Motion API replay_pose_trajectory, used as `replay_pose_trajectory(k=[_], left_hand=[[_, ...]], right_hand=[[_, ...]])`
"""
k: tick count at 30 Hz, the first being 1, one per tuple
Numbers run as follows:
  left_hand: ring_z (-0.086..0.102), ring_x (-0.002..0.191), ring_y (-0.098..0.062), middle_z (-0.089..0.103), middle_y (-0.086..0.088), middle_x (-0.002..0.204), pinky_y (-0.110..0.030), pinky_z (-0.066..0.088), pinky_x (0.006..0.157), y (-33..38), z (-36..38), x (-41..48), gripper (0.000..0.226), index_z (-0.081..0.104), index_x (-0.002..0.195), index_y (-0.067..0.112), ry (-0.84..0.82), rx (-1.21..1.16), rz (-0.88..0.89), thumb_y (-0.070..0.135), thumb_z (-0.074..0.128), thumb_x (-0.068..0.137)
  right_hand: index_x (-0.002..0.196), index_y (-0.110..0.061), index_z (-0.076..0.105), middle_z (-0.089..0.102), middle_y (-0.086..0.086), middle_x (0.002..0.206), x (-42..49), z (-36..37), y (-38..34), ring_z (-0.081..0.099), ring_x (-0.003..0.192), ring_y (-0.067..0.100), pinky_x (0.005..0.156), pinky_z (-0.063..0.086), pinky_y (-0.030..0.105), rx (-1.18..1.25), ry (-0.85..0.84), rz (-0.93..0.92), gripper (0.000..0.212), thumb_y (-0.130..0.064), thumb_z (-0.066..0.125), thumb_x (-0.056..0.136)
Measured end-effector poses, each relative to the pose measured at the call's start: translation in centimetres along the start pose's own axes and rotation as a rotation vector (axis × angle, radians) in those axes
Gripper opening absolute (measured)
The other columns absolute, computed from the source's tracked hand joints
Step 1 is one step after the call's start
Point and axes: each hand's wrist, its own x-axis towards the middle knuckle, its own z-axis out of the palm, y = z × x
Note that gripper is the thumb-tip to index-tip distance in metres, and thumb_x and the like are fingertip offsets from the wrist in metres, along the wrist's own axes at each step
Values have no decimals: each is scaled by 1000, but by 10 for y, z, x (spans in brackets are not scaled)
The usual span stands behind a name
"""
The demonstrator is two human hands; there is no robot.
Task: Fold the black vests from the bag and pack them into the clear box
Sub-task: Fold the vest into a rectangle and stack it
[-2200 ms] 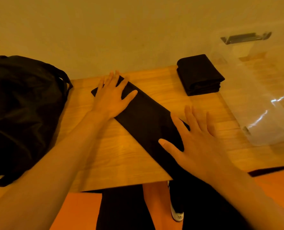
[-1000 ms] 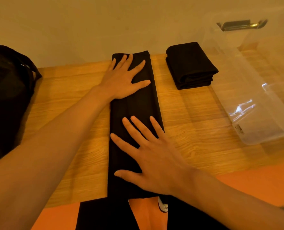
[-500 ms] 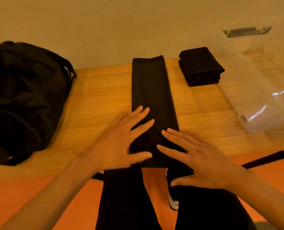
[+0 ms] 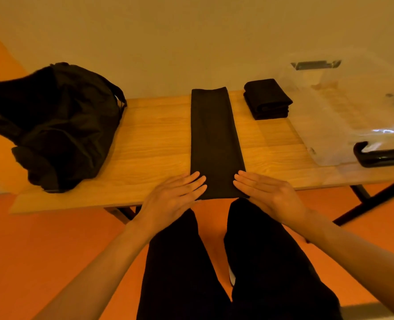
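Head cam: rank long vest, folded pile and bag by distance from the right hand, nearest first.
1. Long vest: at the right hand fingertips, just left of it.
2. Folded pile: straight ahead, near the far edge.
3. Bag: far to the left.

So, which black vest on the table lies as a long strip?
The centre vest, its near end between the left hand and right hand. The other, beside the clear box, is a compact folded pile.
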Motion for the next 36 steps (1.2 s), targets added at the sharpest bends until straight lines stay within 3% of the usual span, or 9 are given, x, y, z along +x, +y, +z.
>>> replay_pose_trajectory(k=[4, 9, 12, 15, 20, 23, 26, 32, 36], left_hand=[[55, 134, -21, 61, -9, 141, -40, 52, 104, 4, 4, -5, 35, 66, 132, 7, 51, 49, 2, 10, 60, 97], [62, 126, -20, 67, -9, 133, -39, 53, 96, 11, 3, -4, 34, 74, 118, 5, 113, 66, 16, 2, 80, 85], [66, 121, -18, 70, -7, 128, -37, 51, 94, 18, 0, -1, 18, 76, 109, 6, 163, 78, 39, 9, 73, 92], [68, 116, -18, 73, -7, 122, -36, 50, 90, 24, -3, 1, 17, 78, 103, 5, 179, 60, 34, 16, 67, 94], [65, 120, -22, 69, -10, 129, -36, 47, 92, 16, -2, 2, 23, 74, 111, 4, 98, 61, 61, 6, 63, 91], [64, 121, -22, 68, -11, 131, -35, 47, 93, 15, -2, 2, 28, 73, 114, 4, 95, 64, 38, -1, 70, 87], [64, 121, -23, 68, -11, 131, -34, 45, 92, 18, -1, 0, 30, 73, 114, 4, 106, 74, 37, 0, 76, 84], [54, 129, -22, 57, -9, 145, -31, 36, 101, 16, 1, -4, 53, 65, 133, 11, -20, 189, 72, 10, 83, 83], [57, 122, -21, 63, -9, 138, -32, 36, 99, 16, 0, -5, 48, 68, 129, 10, 15, 213, 88, 9, 83, 83]], right_hand=[[136, -9, 63, 58, 6, 143, -1, 0, 0, 52, 136, 17, 104, 52, 45, 30, 19, 13, 43, -14, 69, 93], [133, -11, 65, 60, 4, 141, -4, -3, 0, 55, 134, 15, 103, 53, 41, 78, 36, 27, 42, -15, 71, 92], [130, -12, 68, 62, 3, 139, -8, -6, 1, 58, 130, 13, 99, 56, 40, 105, 46, 46, 37, -22, 67, 94], [124, -12, 71, 67, 2, 131, -8, -13, 1, 64, 122, 14, 91, 60, 38, 101, 55, 57, 33, -27, 64, 95], [122, -15, 73, 68, 1, 130, -9, -15, 3, 65, 120, 13, 90, 61, 37, 97, 60, 57, 33, -32, 62, 95], [121, -16, 73, 67, 1, 132, -12, -10, 1, 63, 123, 13, 92, 59, 36, 58, 83, 23, 33, -34, 65, 95], [123, -17, 73, 66, 1, 133, -13, -6, 0, 63, 124, 15, 90, 60, 37, 11, 82, 5, 35, -35, 67, 94], [129, -17, 69, 64, 4, 137, -11, -5, 5, 60, 127, 18, 90, 60, 38, -130, 23, -93, 37, -26, 64, 94], [130, -16, 68, 62, 5, 139, -16, -5, 6, 59, 130, 18, 91, 59, 38, -93, 80, -97, 43, -20, 80, 89]])
